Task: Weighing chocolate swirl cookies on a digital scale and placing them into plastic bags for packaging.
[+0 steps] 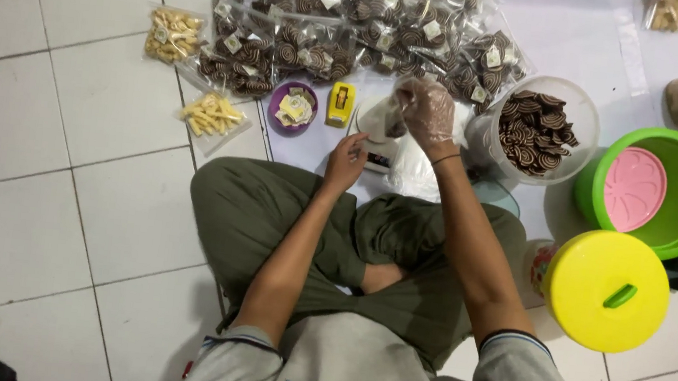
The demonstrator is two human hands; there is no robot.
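I sit cross-legged on a home's white tiled floor (68,128), used as a small snack-packing spot: sealed bags of spiral biscuits (356,24) lie heaped ahead, beside a clear tub of loose biscuits (540,129) and bright plastic containers (648,191).

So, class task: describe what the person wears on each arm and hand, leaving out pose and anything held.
The right hand wears a thin, clear, crinkled plastic glove, with a thin dark band round the wrist. The left hand is bare. Both arms are bare up to short grey sleeves with dark-striped hems.
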